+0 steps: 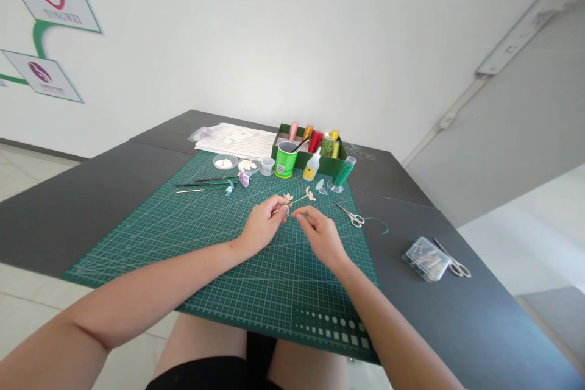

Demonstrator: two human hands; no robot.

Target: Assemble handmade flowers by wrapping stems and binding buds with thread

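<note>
Over the middle of a green cutting mat my left hand pinches the thin stem of a small pale pink flower sprig. The sprig carries two little blossoms and points up and to the right. My right hand is closed beside it, its fingertips pinched at the lower end of the same stem, touching the left fingertips. Both forearms reach in from the bottom edge.
At the back stand a green box of glitter tubes, a green cup, a glue bottle, small dishes, papers. A purple flower and sticks lie left; scissors, a clear case right.
</note>
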